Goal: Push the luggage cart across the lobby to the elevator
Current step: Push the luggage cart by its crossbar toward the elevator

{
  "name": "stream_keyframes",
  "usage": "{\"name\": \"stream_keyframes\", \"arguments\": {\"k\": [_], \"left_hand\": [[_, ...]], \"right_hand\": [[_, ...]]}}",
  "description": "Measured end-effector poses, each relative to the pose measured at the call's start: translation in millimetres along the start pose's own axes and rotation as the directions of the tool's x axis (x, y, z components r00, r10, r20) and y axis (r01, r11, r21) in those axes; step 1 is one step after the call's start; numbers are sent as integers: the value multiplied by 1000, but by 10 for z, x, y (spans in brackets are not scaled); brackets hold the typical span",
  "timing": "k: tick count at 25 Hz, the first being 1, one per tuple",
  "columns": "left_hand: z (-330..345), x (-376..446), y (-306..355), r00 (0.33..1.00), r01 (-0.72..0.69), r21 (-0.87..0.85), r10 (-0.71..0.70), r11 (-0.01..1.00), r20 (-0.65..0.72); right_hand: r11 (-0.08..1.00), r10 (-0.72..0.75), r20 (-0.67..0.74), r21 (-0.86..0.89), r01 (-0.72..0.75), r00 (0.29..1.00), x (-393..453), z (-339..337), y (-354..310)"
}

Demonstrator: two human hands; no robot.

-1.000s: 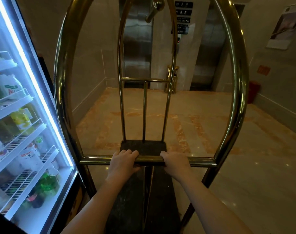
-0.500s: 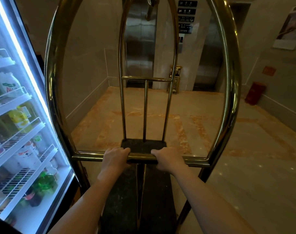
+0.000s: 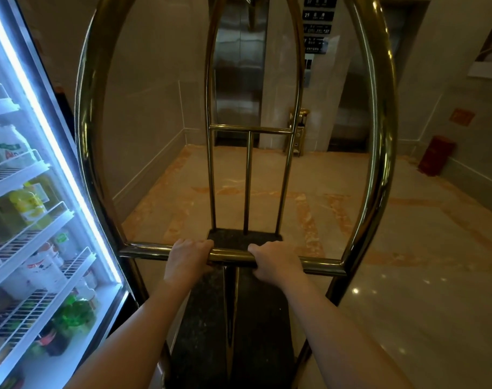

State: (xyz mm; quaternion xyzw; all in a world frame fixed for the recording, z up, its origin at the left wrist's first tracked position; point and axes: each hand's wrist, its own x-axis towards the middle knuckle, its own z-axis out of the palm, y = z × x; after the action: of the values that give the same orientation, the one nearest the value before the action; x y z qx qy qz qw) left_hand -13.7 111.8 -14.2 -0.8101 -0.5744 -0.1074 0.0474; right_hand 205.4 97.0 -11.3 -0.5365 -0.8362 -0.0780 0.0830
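Observation:
A brass luggage cart (image 3: 379, 153) with tall arched hoops and a dark carpeted deck stands right in front of me, carrying nothing. My left hand (image 3: 187, 258) and my right hand (image 3: 277, 262) both grip its horizontal brass push bar (image 3: 230, 255), a short gap between them. Straight ahead, seen through the hoops, is a steel elevator door (image 3: 239, 68), closed. A second elevator door (image 3: 351, 116) lies further right, with a call panel and floor signs on the wall between them.
A lit drinks fridge (image 3: 28, 220) with a glass door stands close on my left, nearly touching the cart's left hoop. A brass bin (image 3: 298, 133) stands between the elevators. A red box (image 3: 435, 158) sits by the right wall. Glossy marble floor (image 3: 421, 248) stretches ahead.
The cart and I have rolled forward toward the elevators and drifted slightly left along the fridge. Both hands keep the same grip on the bar.

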Motion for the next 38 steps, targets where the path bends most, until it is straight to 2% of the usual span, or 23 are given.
{"name": "stream_keyframes", "arguments": {"k": [9,18,26,38], "left_hand": [[131,618,232,996,-85,35,84,996,18],[320,1348,445,998,-59,77,58,995,18],[473,2033,248,999,-32,24,31,999,21],[721,3202,-299,998,-14,25,13,1000,56]], "right_hand": [[998,55,96,-12,-54,994,331,62,627],[998,41,92,39,-44,995,762,187,1318],[999,24,38,-37,-23,999,1409,414,1673],[998,42,7,-53,-41,999,2580,741,2043]]}}
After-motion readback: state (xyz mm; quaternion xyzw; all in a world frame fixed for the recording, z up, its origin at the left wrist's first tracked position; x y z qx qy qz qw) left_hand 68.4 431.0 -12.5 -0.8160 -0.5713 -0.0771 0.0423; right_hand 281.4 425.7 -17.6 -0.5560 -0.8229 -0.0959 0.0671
